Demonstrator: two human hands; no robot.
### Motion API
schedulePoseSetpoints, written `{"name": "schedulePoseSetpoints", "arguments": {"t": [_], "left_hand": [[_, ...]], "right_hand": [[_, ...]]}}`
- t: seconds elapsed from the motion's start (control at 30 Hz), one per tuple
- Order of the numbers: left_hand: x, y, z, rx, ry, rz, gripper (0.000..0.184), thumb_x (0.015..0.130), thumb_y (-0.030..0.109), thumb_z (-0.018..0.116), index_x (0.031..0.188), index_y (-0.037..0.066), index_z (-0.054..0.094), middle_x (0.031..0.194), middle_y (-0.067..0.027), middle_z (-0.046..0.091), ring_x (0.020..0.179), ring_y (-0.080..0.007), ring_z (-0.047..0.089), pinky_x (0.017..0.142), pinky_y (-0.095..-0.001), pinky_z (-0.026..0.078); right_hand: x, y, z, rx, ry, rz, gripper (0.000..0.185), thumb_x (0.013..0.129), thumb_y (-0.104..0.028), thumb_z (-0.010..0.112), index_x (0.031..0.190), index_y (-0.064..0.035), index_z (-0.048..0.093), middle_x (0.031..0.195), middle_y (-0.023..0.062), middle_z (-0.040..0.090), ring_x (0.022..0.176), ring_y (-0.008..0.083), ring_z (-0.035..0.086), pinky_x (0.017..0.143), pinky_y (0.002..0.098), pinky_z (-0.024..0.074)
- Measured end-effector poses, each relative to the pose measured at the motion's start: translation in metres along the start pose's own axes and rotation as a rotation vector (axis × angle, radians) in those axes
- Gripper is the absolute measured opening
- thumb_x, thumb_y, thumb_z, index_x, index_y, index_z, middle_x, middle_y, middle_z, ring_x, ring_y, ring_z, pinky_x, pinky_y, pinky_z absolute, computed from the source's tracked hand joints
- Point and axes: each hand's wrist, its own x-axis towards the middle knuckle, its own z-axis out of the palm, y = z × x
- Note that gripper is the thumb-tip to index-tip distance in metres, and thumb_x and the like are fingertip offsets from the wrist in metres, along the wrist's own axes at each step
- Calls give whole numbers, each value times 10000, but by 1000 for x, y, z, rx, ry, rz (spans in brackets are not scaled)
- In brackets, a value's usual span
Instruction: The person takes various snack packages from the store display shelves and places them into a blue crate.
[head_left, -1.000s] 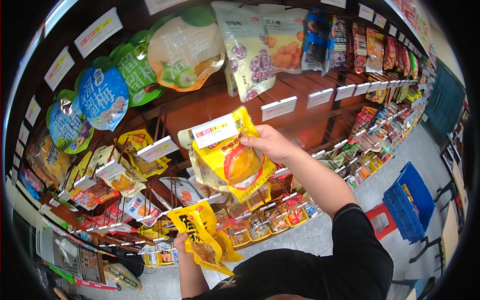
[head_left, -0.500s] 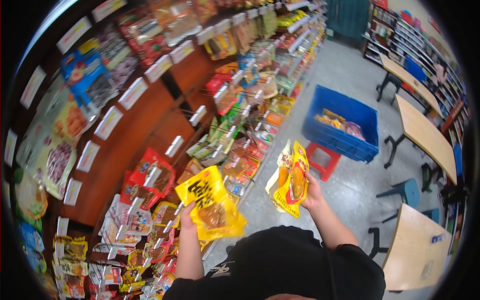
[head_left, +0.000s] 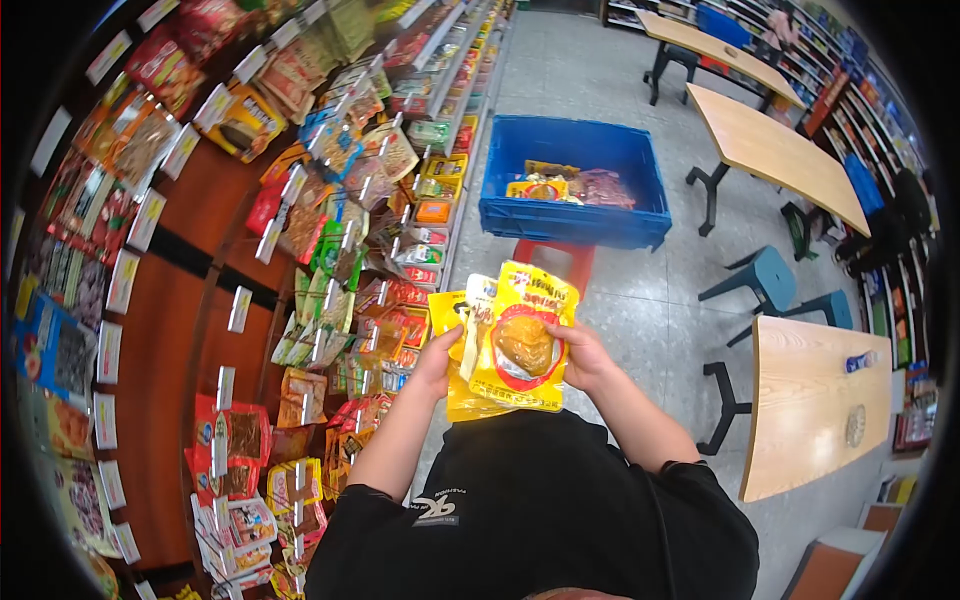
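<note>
Our left grip (head_left: 436, 364) and right grip (head_left: 584, 357) are clamped on the overlapping yellow packets (head_left: 525, 345) between them. These look slick and loosely stacked to us; a slackened pinch could let one slide out, perhaps glancing off the red stool (head_left: 562, 260) beyond both grips.

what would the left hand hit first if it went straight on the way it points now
The left hand would first push into the packets it is holding; beyond them, the blue crate seems next in line, though depth is unclear and it might pass above.
</note>
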Motion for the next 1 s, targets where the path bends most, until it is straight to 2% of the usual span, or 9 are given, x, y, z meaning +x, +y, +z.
{"name": "schedulePoseSetpoints", "arguments": {"t": [0.17, 0.27, 0.3, 0.4, 0.47, 0.6, 0.63, 0.77, 1.0], "left_hand": [[53, -4, 23, 132, 69, -115, 398, 965, 306, 482, 1280, 61, 483, 1190, -96, 597, 1066, -254, 595, 919, -414, 488], [90, 3, 31, 145, 68, -158, 406, 975, 345, 461, 1261, 58, 489, 1176, -92, 600, 1053, -240, 600, 913, -400, 490], [106, 6, 31, 139, 55, -172, 413, 976, 357, 458, 1260, 59, 491, 1180, -92, 598, 1053, -238, 600, 913, -398, 490], [154, 21, 43, 110, -61, -226, 452, 978, 406, 439, 1271, 63, 470, 1201, -95, 586, 1066, -227, 596, 929, -395, 483], [185, 36, 59, 111, -161, -218, 473, 980, 422, 426, 1288, 64, 449, 1207, -98, 583, 1064, -223, 599, 924, -390, 491], [253, 76, 82, 235, -274, -311, 499, 912, 289, 599, 1313, 50, 425, 1221, -129, 577, 1050, -245, 616, 887, -399, 526], [270, 91, 84, 209, -242, -391, 513, 854, 201, 665, 1292, 41, 451, 1192, -146, 595, 1031, -271, 628, 883, -424, 530], [313, 103, 70, 211, -265, -422, 497, 839, 170, 662, 1278, 38, 470, 1157, -155, 614, 990, -284, 647, 864, -432, 541], [311, 86, 69, 201, -248, -418, 504, 829, 163, 668, 1276, 39, 471, 1154, -158, 615, 987, -284, 649, 863, -435, 541]], "right_hand": [[34, -15, -46, -318, 177, -68, 355, 886, -53, 548, 1235, -11, 502, 1208, 112, 577, 1100, 220, 554, 967, 352, 424], [54, -30, -57, -623, 355, -87, 399, 897, -93, 561, 1267, -2, 443, 1210, 130, 572, 1101, 223, 566, 961, 368, 454], [65, -34, -66, -536, 334, -80, 404, 903, -119, 565, 1273, -14, 440, 1207, 126, 573, 1092, 225, 574, 944, 378, 472], [90, -54, -59, -144, 374, 65, 415, 915, -127, 560, 1296, -16, 436, 1220, 115, 568, 1108, 222, 554, 980, 347, 417], [116, -66, -72, -167, 352, 58, 438, 915, -128, 565, 1310, -14, 412, 1232, 117, 558, 1121, 226, 548, 978, 348, 422], [181, -93, -107, -312, 390, -35, 441, 908, -101, 572, 1306, -6, 407, 1245, 122, 542, 1138, 227, 534, 972, 350, 433], [196, -101, -105, -324, 392, -61, 428, 903, -74, 558, 1298, -11, 404, 1218, 153, 553, 1086, 264, 582, 906, 399, 506], [227, -119, -103, -429, 394, -95, 440, 899, -64, 556, 1304, -7, 394, 1218, 154, 551, 1102, 266, 570, 912, 387, 499], [214, -122, -103, -436, 421, -76, 447, 889, -46, 559, 1301, -7, 390, 1219, 155, 549, 1102, 265, 569, 909, 382, 499]]}}
